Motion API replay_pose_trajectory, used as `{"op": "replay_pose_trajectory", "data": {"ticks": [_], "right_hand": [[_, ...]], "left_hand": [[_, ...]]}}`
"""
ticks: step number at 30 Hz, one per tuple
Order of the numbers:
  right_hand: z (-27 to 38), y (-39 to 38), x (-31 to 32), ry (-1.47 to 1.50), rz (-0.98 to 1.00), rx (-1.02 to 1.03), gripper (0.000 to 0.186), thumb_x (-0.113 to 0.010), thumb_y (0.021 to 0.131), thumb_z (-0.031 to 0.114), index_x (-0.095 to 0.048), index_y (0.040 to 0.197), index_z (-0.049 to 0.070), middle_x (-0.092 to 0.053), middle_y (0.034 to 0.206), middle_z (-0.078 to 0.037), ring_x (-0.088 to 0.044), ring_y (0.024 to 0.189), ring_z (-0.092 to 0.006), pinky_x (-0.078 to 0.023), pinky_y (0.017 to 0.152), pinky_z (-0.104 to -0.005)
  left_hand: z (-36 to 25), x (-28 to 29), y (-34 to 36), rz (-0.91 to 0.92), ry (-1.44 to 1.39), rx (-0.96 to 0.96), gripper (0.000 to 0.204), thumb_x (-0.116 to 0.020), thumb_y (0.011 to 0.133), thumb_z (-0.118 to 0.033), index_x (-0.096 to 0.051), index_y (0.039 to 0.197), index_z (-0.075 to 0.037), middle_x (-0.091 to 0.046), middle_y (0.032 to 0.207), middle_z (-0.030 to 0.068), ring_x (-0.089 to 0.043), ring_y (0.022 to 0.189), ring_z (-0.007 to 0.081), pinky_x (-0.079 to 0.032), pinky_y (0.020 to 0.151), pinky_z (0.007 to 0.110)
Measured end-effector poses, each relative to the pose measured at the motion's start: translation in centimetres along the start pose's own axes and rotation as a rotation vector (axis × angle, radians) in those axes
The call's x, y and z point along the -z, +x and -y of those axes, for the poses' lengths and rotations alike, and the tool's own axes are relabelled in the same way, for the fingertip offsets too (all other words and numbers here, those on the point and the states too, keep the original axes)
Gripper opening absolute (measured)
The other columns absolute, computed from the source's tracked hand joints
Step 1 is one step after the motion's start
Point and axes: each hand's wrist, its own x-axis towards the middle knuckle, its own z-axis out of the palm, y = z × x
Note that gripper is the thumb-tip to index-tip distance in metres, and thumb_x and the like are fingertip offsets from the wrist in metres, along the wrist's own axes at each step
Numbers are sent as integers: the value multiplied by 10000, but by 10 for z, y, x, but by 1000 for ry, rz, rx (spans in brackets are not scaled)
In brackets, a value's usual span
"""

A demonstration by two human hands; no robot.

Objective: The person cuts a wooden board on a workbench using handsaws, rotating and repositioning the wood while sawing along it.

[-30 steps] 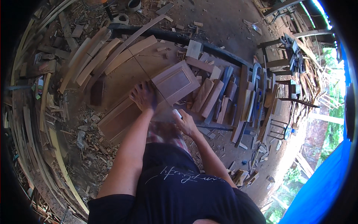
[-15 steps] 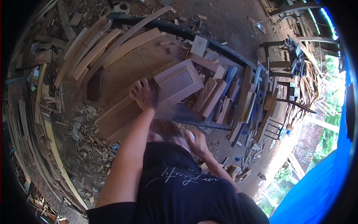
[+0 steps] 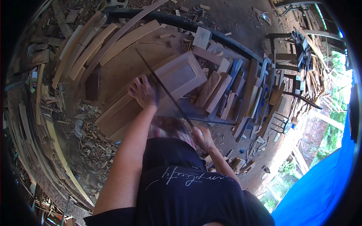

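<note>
My left hand (image 3: pixel 143 91) rests on a wooden panelled board (image 3: pixel 181 74), fingers spread and bent over its surface. My right hand (image 3: pixel 201 138) is closed round the pale handle of a long, thin saw (image 3: pixel 166 91). The dark blade runs diagonally across the board, just right of my left hand, up to the wooden work surface (image 3: pixel 117 75) beyond. The board lies slanted on that surface, its lower left end near my left forearm.
Curved planks (image 3: pixel 130 41) lie beyond the board. Wood blocks (image 3: pixel 213 90) and tools line its right. Long boards (image 3: pixel 56 150) and scraps (image 3: pixel 86 128) cover the ground at left. Chairlike frames (image 3: pixel 281 56), more stacked timber and a blue tarp (image 3: pixel 309 192) stand at far right.
My right hand has drawn back toward me and rightward with the saw since a second ago, ending slightly forward of half a second ago. My left hand stays on the board, shifted slightly.
</note>
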Motion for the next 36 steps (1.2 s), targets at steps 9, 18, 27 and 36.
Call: {"op": "replay_pose_trajectory", "data": {"ticks": [9,18,27,36], "right_hand": [[23,-28,-4,-103,-101,-11,620,-506,900,558,-593,828,-52,-604,771,-278,-625,753,-423,-452,695,-488],[61,57,-34,-137,-176,253,533,-539,914,498,-622,872,-27,-620,789,-274,-610,699,-421,-483,593,-468],[41,-3,-15,-107,-75,43,537,-536,912,500,-605,917,-33,-631,859,-285,-613,824,-464,-465,735,-491],[27,64,-34,-145,-122,232,437,-543,940,405,-578,782,-1,-584,628,-151,-586,561,-236,-464,563,-391]], "left_hand": [[-8,10,-2,7,-25,21,224,-498,875,-237,-552,1074,-150,-493,1052,118,-484,1012,322,-301,951,468],[-8,13,-1,44,-5,36,197,-483,882,-228,-544,1039,-126,-492,1060,127,-478,1035,327,-316,944,475],[-4,3,-6,-3,7,-1,256,-522,861,-251,-513,1091,-138,-498,1054,115,-503,1015,321,-339,928,487],[-7,9,-3,31,-87,86,321,-471,937,-342,-592,1161,-145,-530,1189,169,-483,1127,375,-323,973,532]]}}
